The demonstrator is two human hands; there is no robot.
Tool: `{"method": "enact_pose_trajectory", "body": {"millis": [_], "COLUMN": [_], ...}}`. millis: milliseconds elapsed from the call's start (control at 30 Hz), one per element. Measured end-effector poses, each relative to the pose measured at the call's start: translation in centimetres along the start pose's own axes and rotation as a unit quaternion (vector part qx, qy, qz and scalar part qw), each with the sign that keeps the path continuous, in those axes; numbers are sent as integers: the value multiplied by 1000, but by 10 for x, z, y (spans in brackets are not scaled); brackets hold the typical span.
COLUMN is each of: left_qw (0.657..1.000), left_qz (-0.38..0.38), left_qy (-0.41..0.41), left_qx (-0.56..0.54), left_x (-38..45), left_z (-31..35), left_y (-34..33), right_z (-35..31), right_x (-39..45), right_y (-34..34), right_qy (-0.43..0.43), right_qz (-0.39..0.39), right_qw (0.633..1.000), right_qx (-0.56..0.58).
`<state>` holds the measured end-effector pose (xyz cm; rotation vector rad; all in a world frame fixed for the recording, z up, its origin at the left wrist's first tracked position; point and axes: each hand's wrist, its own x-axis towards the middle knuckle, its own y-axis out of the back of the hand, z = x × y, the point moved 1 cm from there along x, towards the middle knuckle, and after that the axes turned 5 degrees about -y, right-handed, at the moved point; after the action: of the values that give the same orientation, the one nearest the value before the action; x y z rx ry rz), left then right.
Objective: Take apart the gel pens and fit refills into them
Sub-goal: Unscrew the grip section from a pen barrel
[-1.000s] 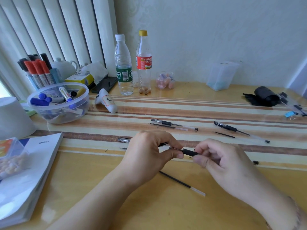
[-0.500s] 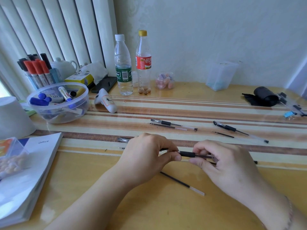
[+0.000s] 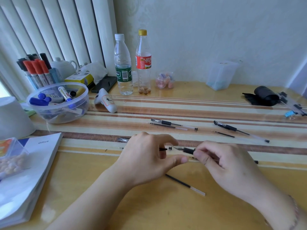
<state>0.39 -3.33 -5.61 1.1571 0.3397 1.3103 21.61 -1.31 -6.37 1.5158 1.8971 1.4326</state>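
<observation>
My right hand (image 3: 224,165) pinches a gel pen (image 3: 187,149) by its black grip, with the silver tip pointing left. My left hand (image 3: 146,156) sits just left of that tip, thumb and curled fingers apart, not touching the pen. Behind the left hand another pen (image 3: 123,139) lies partly hidden, and its black end plug (image 3: 170,148) shows between my hands. A loose refill (image 3: 184,185) lies on the table near me. Farther back rest two more pens, one in the middle (image 3: 172,124) and one to the right (image 3: 239,131), each with a refill beside it.
A clear bowl of markers (image 3: 79,103) and a white cup (image 3: 13,117) stand at left, with a booklet (image 3: 28,171) near the front left edge. Two bottles (image 3: 123,63) stand at the back, a clear container (image 3: 221,75) and a black roll (image 3: 265,95) at back right.
My left hand has let go of the pen's tip and drawn slightly left. My right hand still holds the pen by its grip.
</observation>
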Motion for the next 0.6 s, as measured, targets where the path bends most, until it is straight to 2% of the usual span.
{"method": "enact_pose_trajectory", "body": {"millis": [100,133,233,600], "left_qw": [989,986,991,983], "left_qz": [-45,-51,-52,-33], "left_qy": [41,40,15,19], "left_qx": [-136,-150,-123,-179], "left_x": [0,0,1,3], "left_z": [-6,-7,-8,-5], "left_y": [0,-1,-3,0], "right_z": [5,6,7,8], "right_x": [1,0,0,0], "right_y": [5,6,7,6], "right_qy": [-16,-18,-20,-25], "right_qz": [33,43,63,22], "right_qw": [999,998,997,999], "right_qx": [27,32,41,28]}}
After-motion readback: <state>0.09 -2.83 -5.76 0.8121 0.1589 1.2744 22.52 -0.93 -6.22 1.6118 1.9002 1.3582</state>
